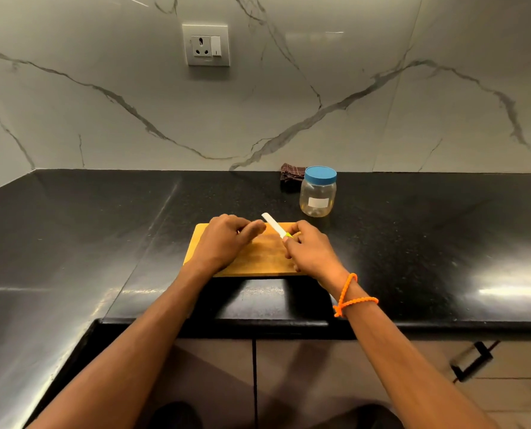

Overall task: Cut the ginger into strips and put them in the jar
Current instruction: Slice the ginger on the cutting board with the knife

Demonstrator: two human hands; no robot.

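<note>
A single wide-angle view looks from the person's head, forward and steeply down over both forearms. It faces the marble wall point(289, 88), with the black table point(412, 243) across the middle and cabinet doors point(289, 366) below its near edge. The wooden cutting board point(258, 258) sits near, at centre frame. Straight lines bow toward the edges.

Black counter point(412, 243): board point(258, 258), jar point(317, 193), cloth point(292, 176)

Both arms reach forward; left hand point(223, 243) curled palm-down, right hand point(309, 247) gripping something.
</note>
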